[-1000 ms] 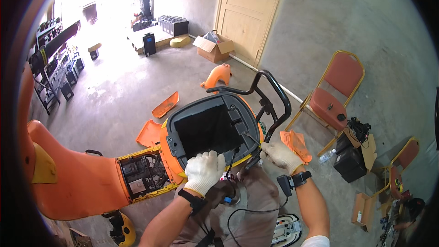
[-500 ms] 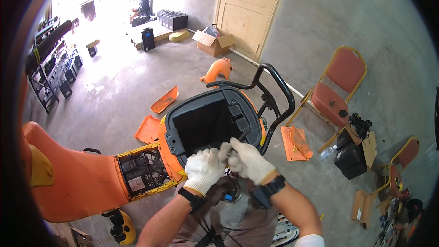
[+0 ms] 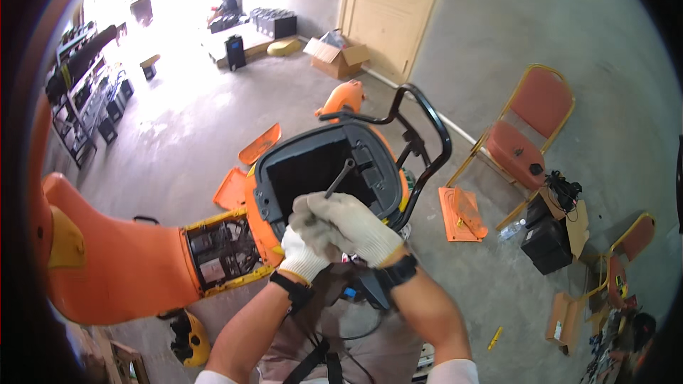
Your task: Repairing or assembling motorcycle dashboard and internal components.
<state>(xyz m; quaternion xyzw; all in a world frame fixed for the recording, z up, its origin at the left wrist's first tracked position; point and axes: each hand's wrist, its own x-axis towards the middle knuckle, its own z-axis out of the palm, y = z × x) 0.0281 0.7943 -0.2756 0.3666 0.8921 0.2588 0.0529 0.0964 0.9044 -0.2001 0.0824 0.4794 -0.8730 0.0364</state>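
Observation:
The orange scooter body (image 3: 128, 270) has an exposed compartment (image 3: 220, 256) with black parts and wiring. At its rear sits a dark storage bin (image 3: 341, 135) beside a black tubular rail (image 3: 427, 114). My right hand (image 3: 356, 227), in a white knitted glove, is closed on a dark wrench (image 3: 340, 176) that points up across the bin. My left hand (image 3: 302, 256), also gloved, is at the bin's near edge, touching my right hand, its fingers mostly hidden behind it. A black cable (image 3: 359, 331) hangs below my hands over my legs.
Loose orange panels (image 3: 461, 213) lie on the floor around the scooter. Red chairs (image 3: 533, 107) stand at the right by a black box (image 3: 544, 249). A yellow helmet (image 3: 191, 338) lies lower left. A cardboard box (image 3: 334, 64) is near the door, a cluttered rack (image 3: 78, 121) at left.
My right hand has moved left from the bin's right side to meet my left hand, raising the wrench over the bin. My left hand is now largely covered. The view has shifted slightly.

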